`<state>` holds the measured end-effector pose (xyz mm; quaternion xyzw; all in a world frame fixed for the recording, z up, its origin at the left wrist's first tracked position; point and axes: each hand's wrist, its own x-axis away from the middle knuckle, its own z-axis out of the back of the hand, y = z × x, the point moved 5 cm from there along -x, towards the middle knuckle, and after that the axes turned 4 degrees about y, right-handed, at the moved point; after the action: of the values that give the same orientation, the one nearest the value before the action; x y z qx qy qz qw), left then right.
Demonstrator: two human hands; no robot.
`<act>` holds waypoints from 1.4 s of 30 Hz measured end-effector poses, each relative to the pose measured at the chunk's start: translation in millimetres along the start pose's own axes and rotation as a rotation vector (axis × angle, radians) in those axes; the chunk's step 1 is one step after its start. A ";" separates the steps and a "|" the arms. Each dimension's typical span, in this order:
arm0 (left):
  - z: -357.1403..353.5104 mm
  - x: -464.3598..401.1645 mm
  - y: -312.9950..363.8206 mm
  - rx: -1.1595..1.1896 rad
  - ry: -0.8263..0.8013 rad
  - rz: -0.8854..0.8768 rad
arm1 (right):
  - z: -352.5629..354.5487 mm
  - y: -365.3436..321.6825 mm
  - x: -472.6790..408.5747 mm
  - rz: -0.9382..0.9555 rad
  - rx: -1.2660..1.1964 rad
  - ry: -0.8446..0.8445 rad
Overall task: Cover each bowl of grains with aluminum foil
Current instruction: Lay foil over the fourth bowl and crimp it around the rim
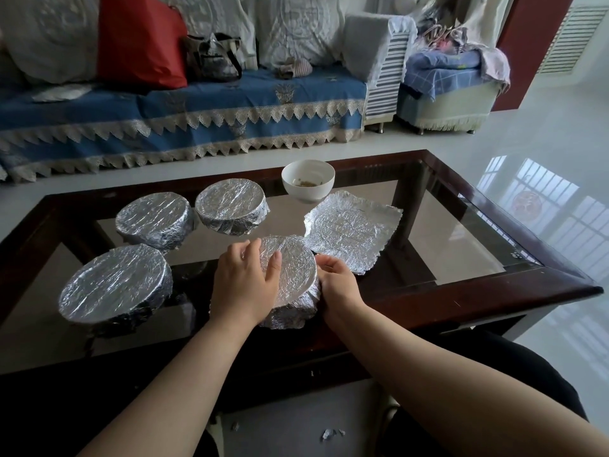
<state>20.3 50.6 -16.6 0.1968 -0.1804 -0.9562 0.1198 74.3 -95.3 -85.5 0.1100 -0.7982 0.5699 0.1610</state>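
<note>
Near the front edge of the glass-topped surface point(461, 232) stands the bowl being wrapped point(290, 268), its mouth sealed under a flat, finely crinkled disc of aluminium foil that gleams silver-white. The foil's loose skirt bunches down around the bowl's side in rough folds, most thickly at the near side.

The left hand point(245, 285) lies over the bowl's left part, palm down, fingers curved over the rim and thumb resting on the foil top. The right hand point(336, 278) is at the bowl's right side, its fingers curled in against the foil skirt and pressing it to the wall; whether they pinch a fold cannot be told.

Three more foil-covered bowls stand on the surface: one at the near left point(115, 285), one behind it point(153, 217), and one further right in the back row point(230, 206). Each has a taut wrinkled top and foil crimped down its sides.

Just beyond and right of the bowl in the hands lies a flat crumpled foil sheet point(352, 230) with ragged edges. Behind it, touching its far edge, stands an uncovered white bowl point(308, 179) with a small heap of brownish grains at the bottom.

A sofa point(197, 107) draped in blue cloth with lace trim stands beyond the surface, a red bag point(138, 41) on it.
</note>
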 end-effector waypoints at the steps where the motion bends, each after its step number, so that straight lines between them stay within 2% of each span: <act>1: 0.0 0.0 0.0 -0.004 0.001 0.001 | 0.5 -0.6 0.2 0.008 0.010 -0.004; 8: 0.2 -0.6 5.1 -0.087 -0.031 -0.004 | 4.7 -10.4 3.0 0.075 0.160 -0.049; 10: -2.4 -1.6 6.1 -0.126 -0.055 -0.005 | 7.0 -17.1 6.9 0.095 0.137 -0.069; 13: -3.8 -1.5 6.9 -0.145 -0.131 0.054 | 5.5 -22.6 14.4 0.133 0.054 -0.184; 16: 2.0 0.6 8.7 -0.082 -0.243 0.126 | 8.2 -23.0 16.8 0.321 0.371 -0.199; 20: 11.5 8.3 9.2 -0.102 -0.335 0.129 | 9.4 -27.5 12.8 0.448 0.547 -0.179; 24: 8.2 14.0 11.7 -0.310 -0.303 0.016 | 9.6 -27.2 11.8 0.442 0.530 -0.159; 27: 5.8 11.4 9.5 -0.379 -0.271 -0.014 | 10.3 -25.4 13.6 0.422 0.504 -0.134; 32: -1.9 10.1 9.3 -0.307 -0.293 -0.095 | 13.4 -19.2 11.2 0.374 0.420 -0.100; 42: -5.7 10.7 5.9 -0.219 -0.268 -0.088 | 11.2 -9.1 10.4 0.158 0.168 -0.020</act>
<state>14.0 40.3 -22.8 0.0610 -0.0806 -0.9922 0.0733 66.5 -108.7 -76.9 0.0657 -0.7552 0.6447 0.0980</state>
